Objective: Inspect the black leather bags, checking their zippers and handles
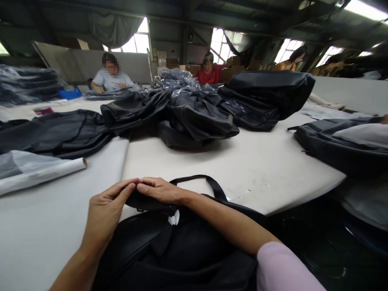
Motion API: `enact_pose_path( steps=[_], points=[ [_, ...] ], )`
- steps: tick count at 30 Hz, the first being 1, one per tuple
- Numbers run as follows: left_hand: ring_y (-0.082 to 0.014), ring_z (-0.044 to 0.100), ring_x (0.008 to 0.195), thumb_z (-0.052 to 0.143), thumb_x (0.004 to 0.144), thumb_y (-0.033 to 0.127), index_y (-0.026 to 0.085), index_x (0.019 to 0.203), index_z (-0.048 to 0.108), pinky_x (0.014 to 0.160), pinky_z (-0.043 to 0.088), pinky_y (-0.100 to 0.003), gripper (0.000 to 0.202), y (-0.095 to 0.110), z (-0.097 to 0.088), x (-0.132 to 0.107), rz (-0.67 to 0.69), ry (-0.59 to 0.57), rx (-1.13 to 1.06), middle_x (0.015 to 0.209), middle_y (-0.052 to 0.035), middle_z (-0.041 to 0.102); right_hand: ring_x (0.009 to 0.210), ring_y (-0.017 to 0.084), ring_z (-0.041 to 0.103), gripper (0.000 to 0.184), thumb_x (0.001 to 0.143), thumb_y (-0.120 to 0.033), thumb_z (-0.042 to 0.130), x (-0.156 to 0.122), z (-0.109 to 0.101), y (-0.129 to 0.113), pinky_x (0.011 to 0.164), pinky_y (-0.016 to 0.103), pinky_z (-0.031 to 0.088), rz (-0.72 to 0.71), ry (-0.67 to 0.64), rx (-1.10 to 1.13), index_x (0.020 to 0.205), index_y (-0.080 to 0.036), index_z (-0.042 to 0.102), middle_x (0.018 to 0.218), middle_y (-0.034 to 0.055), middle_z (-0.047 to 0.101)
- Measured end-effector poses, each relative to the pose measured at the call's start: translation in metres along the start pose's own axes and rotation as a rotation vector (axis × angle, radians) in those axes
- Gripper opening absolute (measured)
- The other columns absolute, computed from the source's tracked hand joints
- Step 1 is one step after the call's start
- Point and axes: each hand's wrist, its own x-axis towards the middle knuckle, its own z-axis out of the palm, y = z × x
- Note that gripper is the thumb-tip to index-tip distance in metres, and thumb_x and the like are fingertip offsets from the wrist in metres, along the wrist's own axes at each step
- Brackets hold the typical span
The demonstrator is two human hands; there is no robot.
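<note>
A black bag (188,250) lies at the near edge of the white table (257,169), close to me. My left hand (104,210) and my right hand (160,190) meet at its top edge, both pinching a folded black part of the bag next to its carrying strap (209,182). A small white tag (174,219) hangs just below my right hand. My right forearm lies across the bag, with a pink sleeve at the lower right.
A heap of black bags (194,113) covers the table's middle. More black bags lie at left (57,133) and right (339,141). A rolled clear plastic sheet (39,169) lies at left. Two seated people (112,76) work at the far side.
</note>
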Motion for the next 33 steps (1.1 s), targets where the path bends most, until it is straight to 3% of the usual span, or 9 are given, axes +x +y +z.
enact_pose_path(
  steps=[6, 10, 15, 17, 20, 23, 26, 30, 33],
  points=[
    [-0.0174, 0.062, 0.084, 0.080, 0.067, 0.055, 0.023, 0.091, 0.082, 0.073, 0.049, -0.024, 0.040, 0.003, 0.002, -0.001, 0.077, -0.067, 0.000, 0.091, -0.0035, 0.071, 0.107, 0.017, 0.058, 0.038, 0.090, -0.046, 0.068, 0.000, 0.021, -0.003, 0.102, 0.029, 0.042, -0.134, -0.011, 0.024, 0.113, -0.015, 0.064, 0.113, 0.0048, 0.064],
    [-0.0147, 0.058, 0.066, 0.077, 0.072, 0.053, 0.016, 0.091, 0.081, 0.065, 0.048, -0.024, 0.042, 0.009, -0.016, -0.003, 0.053, -0.077, -0.012, 0.074, -0.0041, 0.069, 0.076, 0.012, 0.057, 0.038, 0.086, -0.052, 0.071, -0.012, 0.033, -0.007, 0.074, 0.024, 0.046, 0.096, 0.063, 0.095, 0.093, -0.015, 0.065, 0.086, 0.0006, 0.064],
    [-0.0147, 0.065, 0.078, 0.068, 0.086, 0.056, 0.020, 0.102, 0.078, 0.081, 0.051, -0.024, 0.041, 0.004, -0.084, -0.054, 0.144, 0.363, 0.199, 0.085, -0.0002, 0.072, 0.067, 0.012, 0.058, 0.057, 0.068, -0.065, 0.083, -0.025, 0.032, -0.002, 0.062, 0.023, 0.045, 0.224, 0.262, 0.259, 0.090, -0.015, 0.063, 0.077, 0.0011, 0.065],
    [-0.0165, 0.066, 0.087, 0.066, 0.087, 0.057, 0.023, 0.103, 0.076, 0.091, 0.051, -0.026, 0.039, -0.013, -0.111, -0.090, 0.099, 0.510, 0.353, 0.093, 0.0019, 0.072, 0.064, 0.012, 0.058, 0.060, 0.065, -0.065, 0.086, -0.027, 0.029, -0.001, 0.061, 0.022, 0.046, 0.244, 0.333, 0.292, 0.090, -0.015, 0.062, 0.077, 0.0019, 0.066],
    [-0.0232, 0.065, 0.104, 0.066, 0.084, 0.063, 0.028, 0.101, 0.073, 0.107, 0.045, -0.033, 0.040, -0.056, -0.137, -0.148, -0.038, 0.577, 0.440, 0.109, 0.0036, 0.072, 0.062, 0.012, 0.059, 0.058, 0.067, -0.062, 0.087, -0.030, 0.031, -0.011, 0.059, 0.022, 0.047, 0.220, 0.356, 0.299, 0.093, -0.016, 0.062, 0.077, 0.0025, 0.067],
    [-0.0257, 0.066, 0.099, 0.071, 0.078, 0.066, 0.032, 0.100, 0.072, 0.103, 0.047, -0.033, 0.040, -0.096, -0.140, -0.195, -0.251, 0.551, 0.321, 0.103, 0.0023, 0.072, 0.050, 0.009, 0.052, 0.048, 0.082, -0.054, 0.079, -0.034, 0.047, -0.040, 0.050, 0.021, 0.040, 0.161, 0.200, 0.236, 0.106, -0.016, 0.063, 0.074, 0.0011, 0.066],
    [-0.0233, 0.066, 0.098, 0.072, 0.076, 0.067, 0.032, 0.099, 0.072, 0.101, 0.046, -0.028, 0.042, -0.109, -0.134, -0.217, -0.292, 0.513, 0.227, 0.107, 0.0006, 0.071, 0.048, 0.009, 0.052, 0.043, 0.093, -0.046, 0.069, -0.036, 0.081, -0.072, 0.049, 0.022, 0.039, 0.213, -0.067, 0.130, 0.124, -0.018, 0.059, 0.076, 0.0010, 0.067],
    [-0.0213, 0.066, 0.100, 0.075, 0.067, 0.069, 0.028, 0.097, 0.074, 0.092, 0.047, -0.022, 0.051, -0.106, -0.133, -0.214, -0.305, 0.519, 0.115, 0.108, -0.0016, 0.070, 0.053, 0.009, 0.053, 0.039, 0.099, -0.034, 0.059, -0.034, 0.136, -0.089, 0.052, 0.022, 0.043, 0.359, -0.377, -0.116, 0.136, -0.021, 0.057, 0.080, -0.0005, 0.066],
    [-0.0192, 0.066, 0.089, 0.081, 0.055, 0.072, 0.024, 0.097, 0.074, 0.079, 0.049, -0.020, 0.064, -0.110, -0.134, -0.205, -0.412, 0.518, -0.059, 0.094, -0.0028, 0.071, 0.080, 0.015, 0.067, 0.035, 0.098, -0.021, 0.057, -0.027, 0.169, -0.079, 0.075, 0.026, 0.054, 0.269, -0.446, -0.340, 0.131, -0.021, 0.066, 0.098, 0.0029, 0.073]
  ],
)
